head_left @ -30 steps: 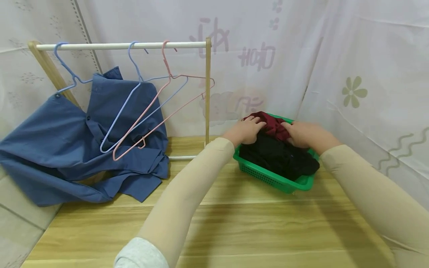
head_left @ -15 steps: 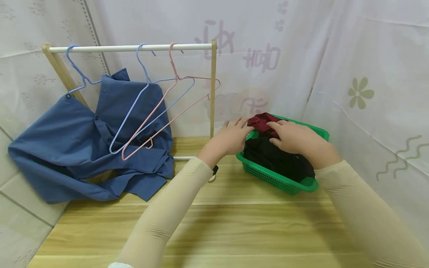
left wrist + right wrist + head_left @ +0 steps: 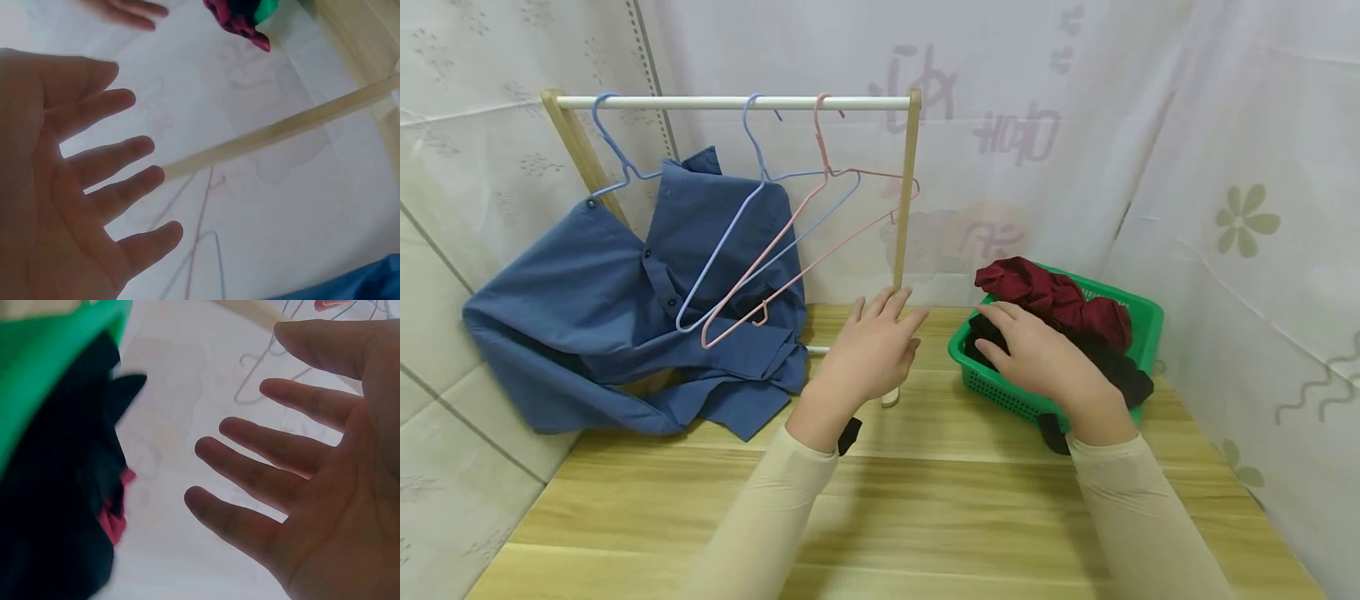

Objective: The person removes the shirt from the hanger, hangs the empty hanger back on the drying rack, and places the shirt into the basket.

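My left hand (image 3: pixel 868 350) hovers over the table near the foot of the rack, fingers spread and holding nothing; its bare palm fills the left side of the left wrist view. The right hand (image 3: pixel 1048 354) is raised in front of a green basket (image 3: pixel 1000 392), fingers loosely straight; the right wrist view shows nothing in its palm (image 3: pixel 350 506). Inside the basket lies a crumpled dark red cloth (image 3: pixel 1037 287) over black cloth (image 3: pixel 1108 367). A piece of black cloth hangs over the basket's front rim, partly hidden by the right wrist.
On the left stands a small rack with a white bar (image 3: pixel 700 102) and wooden posts (image 3: pixel 910 183). A blue shirt (image 3: pixel 730 217) hangs crookedly from a blue hanger (image 3: pixel 613 150). Another blue hanger (image 3: pixel 754 150) and a pink hanger (image 3: pixel 821 142) hang bare. White printed cloth surrounds the table.
Both hands have left the red cloth in the basket and come back leftward and nearer, the left one further. The head view has turned left, so rack and basket appear further right.
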`<state>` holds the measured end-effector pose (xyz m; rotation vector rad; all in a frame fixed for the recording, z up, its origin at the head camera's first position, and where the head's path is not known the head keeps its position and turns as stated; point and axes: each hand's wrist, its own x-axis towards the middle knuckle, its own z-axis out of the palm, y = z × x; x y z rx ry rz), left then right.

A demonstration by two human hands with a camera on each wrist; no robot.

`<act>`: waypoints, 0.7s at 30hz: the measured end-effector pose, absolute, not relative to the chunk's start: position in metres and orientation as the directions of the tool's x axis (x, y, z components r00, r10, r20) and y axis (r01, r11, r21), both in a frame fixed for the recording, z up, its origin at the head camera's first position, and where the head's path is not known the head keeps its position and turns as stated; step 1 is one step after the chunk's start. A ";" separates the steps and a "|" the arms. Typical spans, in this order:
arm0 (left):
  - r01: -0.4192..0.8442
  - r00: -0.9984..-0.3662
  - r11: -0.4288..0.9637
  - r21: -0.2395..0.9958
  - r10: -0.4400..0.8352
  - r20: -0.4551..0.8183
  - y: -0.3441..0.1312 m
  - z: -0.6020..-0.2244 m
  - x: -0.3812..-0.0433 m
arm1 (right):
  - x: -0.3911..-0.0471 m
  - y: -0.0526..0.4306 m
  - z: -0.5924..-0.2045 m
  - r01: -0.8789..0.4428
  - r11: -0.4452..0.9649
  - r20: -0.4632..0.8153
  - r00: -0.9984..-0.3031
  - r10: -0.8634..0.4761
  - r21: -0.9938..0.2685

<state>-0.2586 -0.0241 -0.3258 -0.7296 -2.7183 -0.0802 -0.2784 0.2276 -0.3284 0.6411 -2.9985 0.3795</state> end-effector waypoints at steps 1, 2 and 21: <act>0.498 -0.815 0.867 -0.019 0.476 0.330 -0.027 -0.328 -0.256 | -0.277 0.226 -0.333 -0.406 0.881 0.097 -0.914 -0.394 -0.242; 0.501 -0.814 0.865 -0.008 0.475 0.336 -0.029 -0.330 -0.254 | -0.276 0.224 -0.337 -0.406 0.878 0.097 -0.914 -0.395 -0.254; 0.319 -0.928 0.888 0.331 0.222 0.300 -0.096 -0.380 -0.213 | -0.277 0.180 -0.382 -0.419 0.756 0.159 -0.905 -0.396 -0.502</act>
